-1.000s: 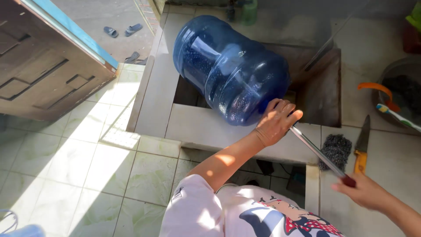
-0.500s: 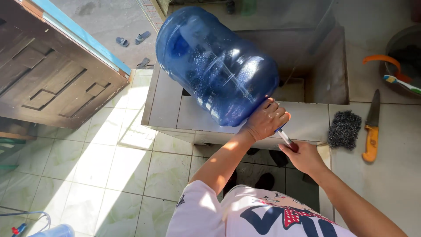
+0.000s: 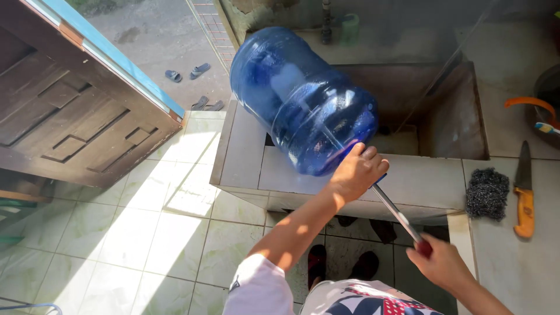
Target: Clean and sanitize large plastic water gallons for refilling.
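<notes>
The large blue water bottle (image 3: 303, 99) lies tilted on its side across the tiled rim of the concrete wash basin (image 3: 449, 116), its neck end pointing toward the person. The left hand (image 3: 357, 170) cups the neck end, fingers curled closed around it. The right hand (image 3: 438, 262) is clenched around the dark end of a long metal rod (image 3: 396, 214), which runs up under the left hand into the bottle mouth.

Step in hand, as judged: working the bottle interior with the rod. The next move calls for a firm left-hand brace, since the round bottle can roll on the narrow rim.

Compared with the frame half a second earlier, the right hand sits farther from the bottle and more rod is exposed.

A steel scouring pad (image 3: 487, 193) and an orange-handled knife (image 3: 524, 192) lie on the counter, untouched.
</notes>
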